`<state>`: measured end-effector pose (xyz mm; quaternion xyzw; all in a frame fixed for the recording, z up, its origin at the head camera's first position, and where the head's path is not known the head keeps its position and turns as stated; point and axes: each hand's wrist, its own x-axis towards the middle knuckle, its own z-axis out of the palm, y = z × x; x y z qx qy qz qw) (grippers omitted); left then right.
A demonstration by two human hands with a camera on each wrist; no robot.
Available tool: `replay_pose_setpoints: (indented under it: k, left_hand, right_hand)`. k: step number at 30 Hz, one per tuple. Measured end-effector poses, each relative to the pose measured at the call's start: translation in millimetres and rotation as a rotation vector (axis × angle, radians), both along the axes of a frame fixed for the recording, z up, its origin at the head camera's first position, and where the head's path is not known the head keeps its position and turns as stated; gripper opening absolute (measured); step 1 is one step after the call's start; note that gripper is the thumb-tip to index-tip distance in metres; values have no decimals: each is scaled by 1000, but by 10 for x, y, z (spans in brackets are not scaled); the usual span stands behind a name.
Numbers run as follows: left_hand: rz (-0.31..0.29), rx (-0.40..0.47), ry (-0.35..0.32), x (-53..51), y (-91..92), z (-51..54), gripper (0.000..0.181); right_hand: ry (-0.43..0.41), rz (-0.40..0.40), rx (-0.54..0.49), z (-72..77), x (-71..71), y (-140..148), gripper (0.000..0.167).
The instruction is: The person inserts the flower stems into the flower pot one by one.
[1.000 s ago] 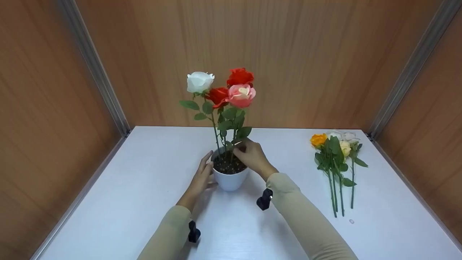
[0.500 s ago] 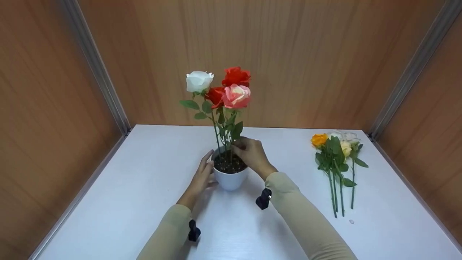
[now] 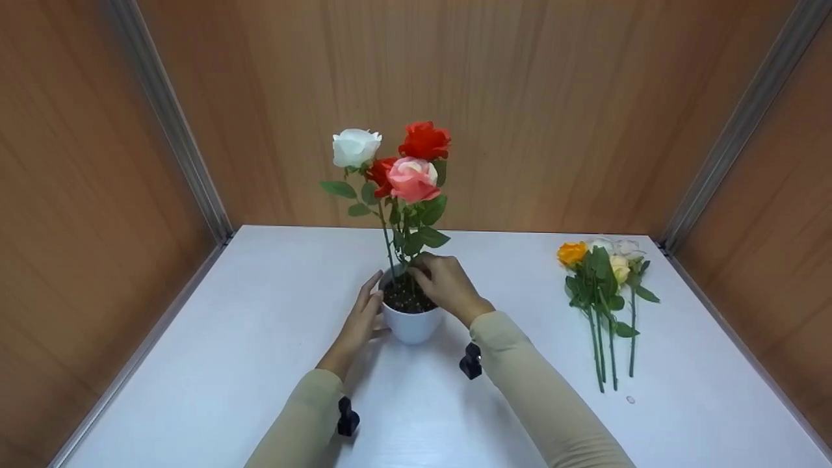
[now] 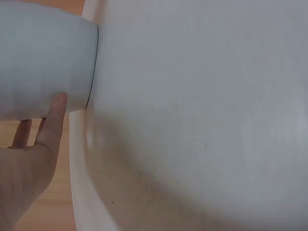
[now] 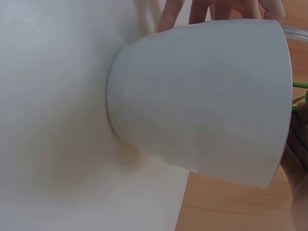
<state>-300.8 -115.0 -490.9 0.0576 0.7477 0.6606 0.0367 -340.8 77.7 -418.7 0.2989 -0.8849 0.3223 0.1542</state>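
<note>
A white pot of dark soil stands upright mid-table. My left hand rests against its left side; in the left wrist view, extended fingers touch the pot wall. At the soil's right, my right hand pinches the lower stem of a pink rose, just above the rim. The fingertips and the stem's lower end are partly hidden. A white rose and two red roses, one taller and one lower, stand in the same pot. The right wrist view shows mostly the pot wall.
On the table's right side lie several loose roses, among them an orange one and a pale yellow one, with green stems pointing toward me. A tiny clear piece lies below them. Wood-grain panels enclose the white table.
The pink rose's bloom has shifted left and slightly down, turning as it went. My right hand has moved a little left over the soil. My left hand stays at the pot.
</note>
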Motion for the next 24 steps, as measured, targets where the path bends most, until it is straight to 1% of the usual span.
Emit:
replay_pose_setpoints:
  k: [5, 10, 15, 21, 23, 24]
  left_hand:
    - [0, 12, 11, 2, 2, 16, 57]
    - [3, 19, 1, 3, -9, 4, 55]
    - [-5, 8, -3, -1, -24, -22, 55]
    - [3, 3, 19, 0, -22, -15, 56]
    - [6, 7, 23, 5, -19, -15, 56]
    - [9, 13, 22, 7, -21, -19, 56]
  right_hand:
    - [0, -52, 5, -5, -2, -50, 14]
    - [-42, -84, -28, -33, -6, -81, 13]
    - [-101, -82, -51, -53, 1, -91, 14]
    - [-90, -79, -58, -35, 19, -77, 16]
    - [-96, -75, -60, -32, 30, -69, 18]
    - [-112, -75, -62, -34, 38, -67, 19]
